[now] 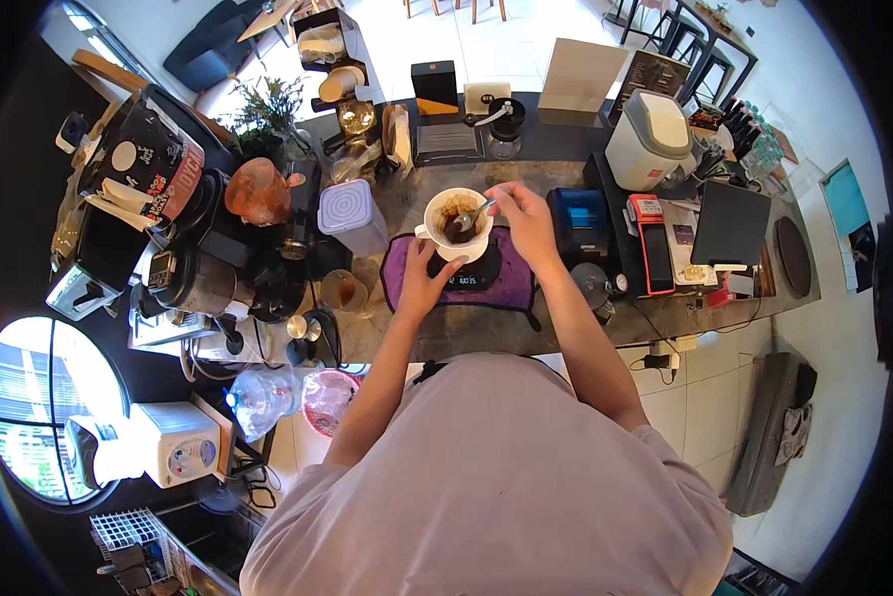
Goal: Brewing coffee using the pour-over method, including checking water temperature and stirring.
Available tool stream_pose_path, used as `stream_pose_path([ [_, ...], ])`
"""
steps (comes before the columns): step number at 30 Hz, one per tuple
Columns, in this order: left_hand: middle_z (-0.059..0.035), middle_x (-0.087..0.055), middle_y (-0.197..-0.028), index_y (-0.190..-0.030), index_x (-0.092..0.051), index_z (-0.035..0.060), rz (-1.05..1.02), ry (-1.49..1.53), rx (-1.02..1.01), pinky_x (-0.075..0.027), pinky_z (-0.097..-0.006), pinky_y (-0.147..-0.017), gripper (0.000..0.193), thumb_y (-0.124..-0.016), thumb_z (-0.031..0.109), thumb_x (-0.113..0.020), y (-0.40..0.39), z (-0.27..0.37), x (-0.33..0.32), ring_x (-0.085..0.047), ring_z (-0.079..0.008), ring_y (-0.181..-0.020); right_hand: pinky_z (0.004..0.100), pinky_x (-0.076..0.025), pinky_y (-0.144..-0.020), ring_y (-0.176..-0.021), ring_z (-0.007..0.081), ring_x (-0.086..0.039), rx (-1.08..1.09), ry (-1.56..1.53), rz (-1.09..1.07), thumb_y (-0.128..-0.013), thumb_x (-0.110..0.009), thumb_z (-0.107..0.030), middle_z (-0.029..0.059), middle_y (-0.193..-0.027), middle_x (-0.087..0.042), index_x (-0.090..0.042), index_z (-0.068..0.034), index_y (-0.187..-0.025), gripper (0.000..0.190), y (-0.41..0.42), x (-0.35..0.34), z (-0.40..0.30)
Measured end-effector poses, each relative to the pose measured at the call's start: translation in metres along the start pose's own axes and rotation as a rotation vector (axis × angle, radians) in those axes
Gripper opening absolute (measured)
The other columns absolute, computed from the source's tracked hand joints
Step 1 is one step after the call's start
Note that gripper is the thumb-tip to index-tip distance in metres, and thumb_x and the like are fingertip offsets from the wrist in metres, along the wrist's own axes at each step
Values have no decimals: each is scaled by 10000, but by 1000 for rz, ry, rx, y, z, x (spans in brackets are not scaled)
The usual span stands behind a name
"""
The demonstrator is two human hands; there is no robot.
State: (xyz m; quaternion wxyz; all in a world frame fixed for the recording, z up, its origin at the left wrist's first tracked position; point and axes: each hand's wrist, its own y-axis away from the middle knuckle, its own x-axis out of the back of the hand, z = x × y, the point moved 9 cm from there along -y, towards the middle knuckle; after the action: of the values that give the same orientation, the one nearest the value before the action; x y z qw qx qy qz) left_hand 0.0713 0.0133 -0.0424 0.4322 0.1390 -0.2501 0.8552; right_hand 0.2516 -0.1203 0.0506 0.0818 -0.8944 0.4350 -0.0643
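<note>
A white coffee dripper (pixel 473 254) stands in front of me, lined with a paper filter that holds wet, dark coffee grounds (pixel 457 233). My right hand (pixel 526 226) pinches the handle of a metal spoon (pixel 481 212), whose bowl dips into the grounds. From the near left, my left hand (pixel 422 281) grips the dripper's lower edge between thumb and fingers, below its handle. Underneath is a black digital scale (pixel 491 274) with a lit display. The scale rests on a purple cloth (pixel 405 279). Whatever vessel sits under the dripper is hidden.
Left of the cloth are a lidded plastic canister (pixel 353 220) and a glass with brown liquid (pixel 344 290). A blue-black device (pixel 579 222) and a glass server (pixel 589 281) stand to the right. Behind is a hand coffee grinder (pixel 505 130). A coffee grinder hopper (pixel 259 191) stands farther left.
</note>
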Motion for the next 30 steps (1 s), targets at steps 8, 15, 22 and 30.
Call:
stream_pose_path([
  [8,-143,-592,-1490,-1609,-420,26,203,332,199,-470,-367,-1075,615,-1099,287,-640,56,-11,25,-602,-217,-1263,260,-487,-756,-803,81,-644,80,-5,-60,-1059,-665,-179,23,-857,-724,-706,3,-1118,196,26,-11,4],
  [15,-87,-689,-1148,-1543,-477,34,133,650,363,-484,-304,-909,493,-1159,343,-480,113,19,14,-627,-141,-1014,245,-475,-754,-800,69,-609,-30,-135,-108,-1108,-599,-154,-6,-853,-664,-700,-23,-1144,169,122,-3,-14],
  [22,-54,-606,-1086,-1541,-460,42,84,400,133,-480,-302,-912,568,-1046,183,-700,161,119,-23,-572,-148,-983,247,-380,-637,-662,75,-519,-482,-469,-606,-1149,-524,-443,-31,-748,-567,-606,-121,-1411,423,275,-33,-18],
  [30,-136,-624,-1176,-1524,-523,97,-231,267,-24,-539,-408,-855,670,-924,291,-753,263,179,-124,-639,-294,-941,299,-299,-633,-578,113,-323,-763,-1063,-528,-1164,-408,-512,-40,-633,-363,-559,-117,-1168,424,425,22,-31],
])
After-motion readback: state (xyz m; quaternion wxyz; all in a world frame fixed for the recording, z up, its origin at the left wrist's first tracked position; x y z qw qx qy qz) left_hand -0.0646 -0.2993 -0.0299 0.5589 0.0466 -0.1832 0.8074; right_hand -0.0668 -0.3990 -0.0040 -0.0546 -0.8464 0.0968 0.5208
